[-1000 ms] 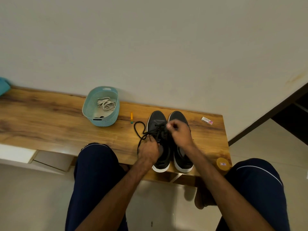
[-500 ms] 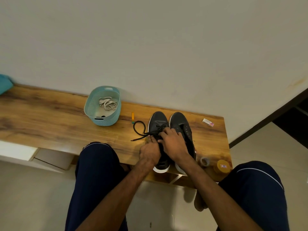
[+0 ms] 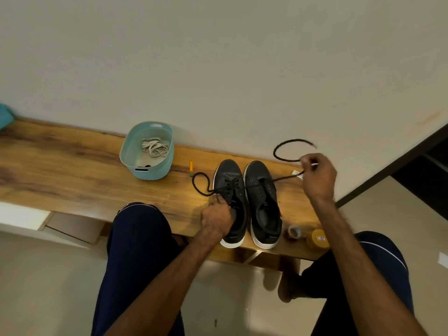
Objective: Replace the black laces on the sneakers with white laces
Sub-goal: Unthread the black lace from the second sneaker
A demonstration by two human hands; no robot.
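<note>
Seated, my knees in dark trousers [image 3: 135, 251] against the desk's near edge. My left arm runs forward from lower centre, wrist bent down, left hand [image 3: 216, 218] clamped over the left sneaker [image 3: 231, 190] near its collar. Fingers curled closed on the tongue and eyelet area, fingertips [image 3: 218, 197] touching the black lace [image 3: 282, 177] where it leaves the eyelets.

My right arm goes up and out to the right, raised off the desk. Right hand [image 3: 318, 175] is over the desk's far right corner, knuckles toward me, fingers pinched closed on the lace. From the pinch, the lace stretches taut down-left across the right sneaker [image 3: 263, 195] to the left sneaker's eyelets. Its free end curls in an open loop in the air past my hand, in front of the wall. The other end lies in a loop on the desk, just left of the left sneaker.

Both sneakers stand side by side, touching, heels at the near edge, toes toward the wall. The right sneaker's eyelets look empty.

Near right corner: tape roll [image 3: 294, 232] and a yellow lid [image 3: 319, 238], just beside each other. Small orange-green stick [image 3: 191, 168] near the far edge, left of the sneakers. Teal basket [image 3: 135, 163] further left at the far edge, white laces [image 3: 155, 147] bundled inside. Small white tag [image 3: 296, 172] by the far right corner, under my right hand.
</note>
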